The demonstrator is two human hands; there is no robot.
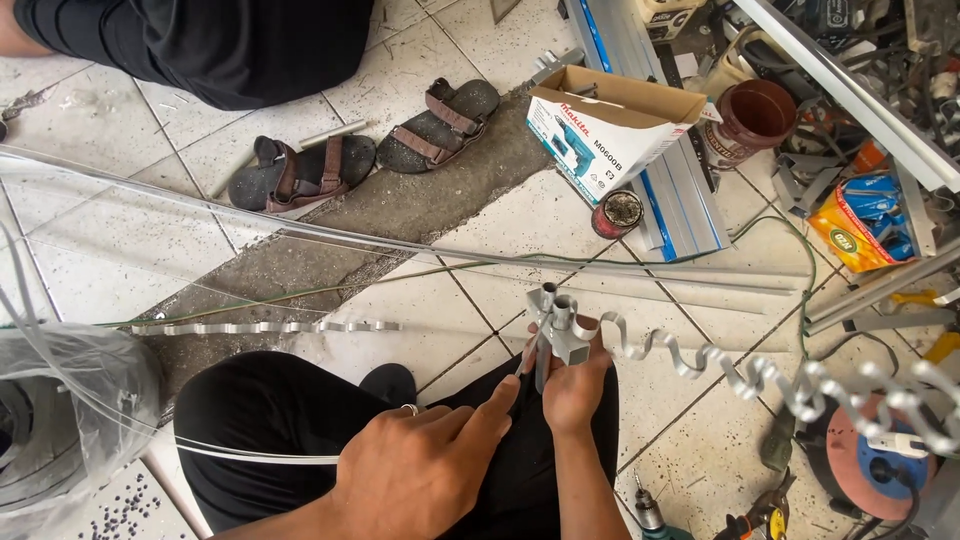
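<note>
Fig.: Seated worker, head view. R. hand point(578, 385) has its grip closed round a short grey metal fitting point(553, 325) w/ tubular sockets on top, held upright just above the lap, at the end of a wavy metal strip point(720, 368) that trails off to the right over the tiled floor point(440, 310); the upright hold looks meant to steady the fitting. L. hand point(425, 465), ring on one finger, is mostly curled, forefinger stretched toward the fitting's lower stem; whether it pinches anything can't be told. A thin white rod point(260, 455) crosses the lap beside it. A second, flatter wavy strip point(265, 327) lies on the floor, apart to the left. Further out: long clear tube point(300, 225) and green wire point(300, 295) run across the floor; a pair of sandals point(370, 145) near another person's dark-clothed leg point(210, 45). Packages: open white-and-teal tool carton point(600, 130) top centre, resting on grey-blue metal profiles point(680, 200); small round tin point(617, 213) beside it; orange-yellow packet point(862, 225) at right; drill point(650, 515) at bottom edge.
</note>
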